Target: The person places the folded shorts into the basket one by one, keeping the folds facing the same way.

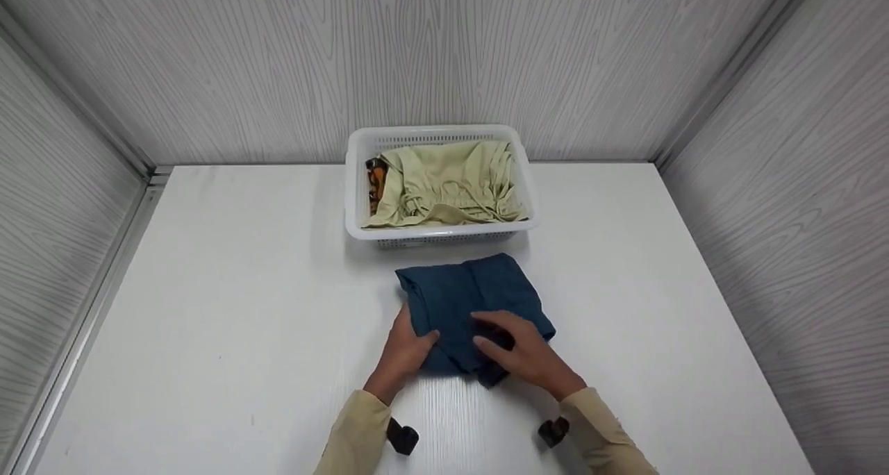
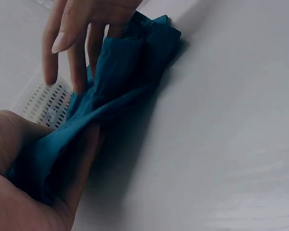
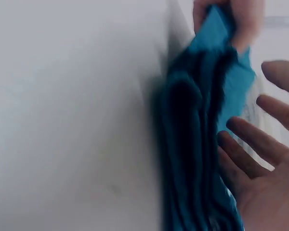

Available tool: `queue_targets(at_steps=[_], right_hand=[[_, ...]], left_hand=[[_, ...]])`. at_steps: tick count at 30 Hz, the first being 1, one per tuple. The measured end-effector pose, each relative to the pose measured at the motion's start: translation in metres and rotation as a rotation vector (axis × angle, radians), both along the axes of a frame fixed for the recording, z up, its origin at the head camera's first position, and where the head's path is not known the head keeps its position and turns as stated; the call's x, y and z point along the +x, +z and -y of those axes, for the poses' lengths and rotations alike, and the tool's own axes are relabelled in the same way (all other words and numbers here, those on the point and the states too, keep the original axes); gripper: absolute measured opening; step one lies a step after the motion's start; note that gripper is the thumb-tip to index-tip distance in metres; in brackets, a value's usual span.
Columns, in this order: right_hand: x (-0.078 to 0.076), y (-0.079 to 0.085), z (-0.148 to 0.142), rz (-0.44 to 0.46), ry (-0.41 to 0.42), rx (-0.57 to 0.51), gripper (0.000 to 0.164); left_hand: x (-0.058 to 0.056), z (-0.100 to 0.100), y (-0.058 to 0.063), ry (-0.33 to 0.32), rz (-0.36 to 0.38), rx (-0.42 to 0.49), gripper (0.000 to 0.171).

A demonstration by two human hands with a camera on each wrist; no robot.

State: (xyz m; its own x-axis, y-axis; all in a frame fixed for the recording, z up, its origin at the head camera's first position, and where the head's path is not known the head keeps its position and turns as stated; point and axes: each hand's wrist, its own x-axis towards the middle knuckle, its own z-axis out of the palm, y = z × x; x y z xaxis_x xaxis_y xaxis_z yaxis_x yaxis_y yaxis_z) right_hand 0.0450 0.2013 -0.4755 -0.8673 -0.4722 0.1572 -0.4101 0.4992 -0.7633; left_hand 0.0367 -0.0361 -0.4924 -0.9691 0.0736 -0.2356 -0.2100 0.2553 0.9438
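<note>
A folded dark teal cloth garment lies in front of the basket, its stacked layers showing in the right wrist view. My left hand grips its left edge, thumb on top and fingers underneath; in the left wrist view those fingers reach below the cloth. Over the garment's right part is my right hand, its fingers spread and extended. In the right wrist view these fingers are straight beside the layers and pinch nothing.
A white plastic basket stands at the back of the white table. Inside it lie a pale green garment and an orange-and-black patterned item. Grey wood-grain panels enclose the back and sides.
</note>
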Motion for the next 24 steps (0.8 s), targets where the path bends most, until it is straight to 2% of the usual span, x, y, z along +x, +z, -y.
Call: queue_targets(at_steps=[5,7,9,13,16,20,24], right_hand=[[-0.011,-0.001,-0.018,-0.116,-0.21,0.043,0.038],[-0.014,-0.002,-0.024,-0.073,-0.299,0.05,0.042],[-0.015,-0.001,-0.028,0.042,-0.377,0.018,0.05],[-0.016,0.005,-0.033,0.372,-0.512,-0.116,0.066],[-0.017,0.011,-0.032,0.577,-0.584,-0.209,0.075],[-0.021,0.016,-0.031,0.77,-0.632,-0.377,0.078],[-0.025,0.014,-0.03,0.883,-0.598,-0.577,0.06]], left_hand=[[0.001,0.004,-0.002,0.035,0.017,0.066,0.08],[0.002,0.006,-0.003,0.066,0.042,0.094,0.081],[0.003,0.007,-0.004,0.097,0.07,0.14,0.081],[0.007,0.01,-0.005,0.14,0.128,0.266,0.083],[0.01,0.013,-0.004,0.155,0.156,0.337,0.084],[0.013,0.016,-0.004,0.158,0.2,0.434,0.085],[0.013,0.017,-0.004,0.121,0.251,0.568,0.086]])
